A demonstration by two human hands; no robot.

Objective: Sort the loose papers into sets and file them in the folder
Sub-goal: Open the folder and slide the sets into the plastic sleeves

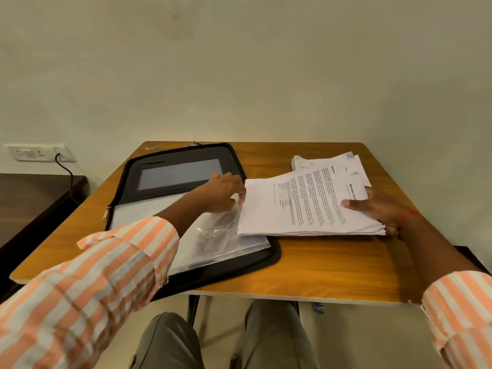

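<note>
1 thick stack of printed papers overlaps folder.

Wooden table: open folder, paper pile.

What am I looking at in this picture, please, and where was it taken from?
There is no machine here: a person is working with bare hands. The single picture comes from a camera worn on the person's head. It looks forward and down, so you see their arms and knees.

On the wooden table lies a black zip folder, open, with clear plastic inside. The left hand seems to pinch the edge of the clear sleeve. The right hand holds a stack of papers by its right side, thumb on top. The stack's left end reaches over the folder.

A second pile of papers lies farther back on the table. On the wall at left is a socket with a cable plugged in.
</note>
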